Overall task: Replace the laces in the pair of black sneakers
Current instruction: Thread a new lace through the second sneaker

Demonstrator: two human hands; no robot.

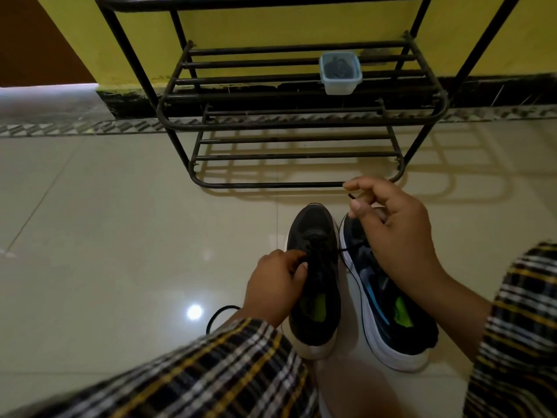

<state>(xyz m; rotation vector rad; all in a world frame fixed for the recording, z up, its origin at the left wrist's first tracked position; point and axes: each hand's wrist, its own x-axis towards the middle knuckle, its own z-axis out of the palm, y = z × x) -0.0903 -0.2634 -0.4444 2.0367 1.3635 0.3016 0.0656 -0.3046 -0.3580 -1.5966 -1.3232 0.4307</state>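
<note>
The right hand (401,233) pinches the tip of a black lace (352,248) between thumb and finger and holds it up above the toes of the shoes. The lace runs down from it to the left shoe (315,279), which stands flat on the floor (105,221). The left hand (275,285) pinches at the lacing on that shoe. I think this shoe is only partly done. The right shoe (388,294) lies tipped on its side, touching the first, and seems to have no lace yet. A small tub (340,73) with something dark inside sits on the rack (295,125).
</note>
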